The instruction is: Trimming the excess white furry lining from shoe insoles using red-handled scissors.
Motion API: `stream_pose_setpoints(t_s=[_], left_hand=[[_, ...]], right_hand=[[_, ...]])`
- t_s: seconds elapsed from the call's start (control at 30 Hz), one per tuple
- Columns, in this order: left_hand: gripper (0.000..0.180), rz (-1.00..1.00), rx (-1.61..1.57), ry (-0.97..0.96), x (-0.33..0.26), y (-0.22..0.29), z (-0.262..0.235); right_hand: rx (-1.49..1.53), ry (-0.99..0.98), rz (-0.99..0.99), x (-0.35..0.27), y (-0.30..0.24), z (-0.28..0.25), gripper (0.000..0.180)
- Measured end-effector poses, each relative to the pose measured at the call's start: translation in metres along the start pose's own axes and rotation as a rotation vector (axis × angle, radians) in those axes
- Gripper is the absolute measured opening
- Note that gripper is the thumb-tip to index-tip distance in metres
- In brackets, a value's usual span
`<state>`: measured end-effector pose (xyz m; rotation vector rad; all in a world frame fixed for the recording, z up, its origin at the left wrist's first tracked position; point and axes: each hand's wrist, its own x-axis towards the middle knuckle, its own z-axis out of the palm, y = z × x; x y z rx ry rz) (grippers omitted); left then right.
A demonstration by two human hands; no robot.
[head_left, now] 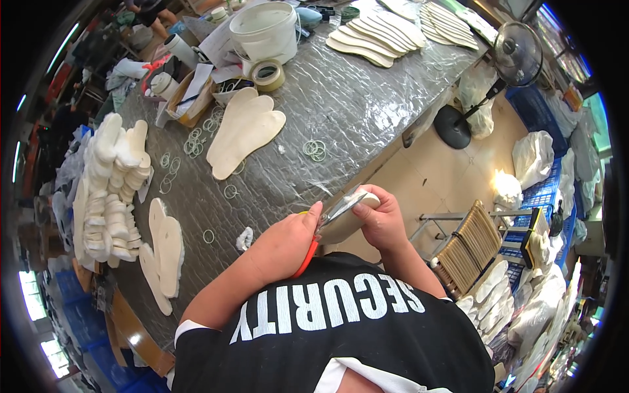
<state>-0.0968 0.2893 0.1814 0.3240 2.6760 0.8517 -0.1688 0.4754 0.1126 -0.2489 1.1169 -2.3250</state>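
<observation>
My left hand (285,243) is closed around the red handles of a pair of scissors (341,207), whose metal blades point right across a cream insole (342,226). My right hand (383,219) grips that insole from the right side, thumb on top. Both hands are close to my chest, over the near edge of the table (341,111). The blade tips rest against the insole's upper edge. How far the blades are apart is hard to tell.
On the plastic-covered table lie a stack of cream insoles (246,131), more insoles (164,252) at the left, a pile of white foam pieces (111,190), scattered small rings (314,150), a tape roll (267,74) and a white bucket (265,29). A fan (517,56) and a slatted wooden stool (468,245) stand at the right.
</observation>
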Motion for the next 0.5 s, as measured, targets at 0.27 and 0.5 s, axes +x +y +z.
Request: stream_pose_setpoints(t_s=[0.27,0.5], left_hand=[[0.047,-0.023,-0.019,-0.034,0.0016,-0.0033,0.0004],[0.046,-0.037,0.006,-0.05,0.003,-0.0022,-0.0018]], right_hand=[[-0.019,0.003,0.017,0.004,-0.0005,0.0042,0.013],[-0.047,0.004,0.005,0.0066,0.0003,0.0032,0.013]])
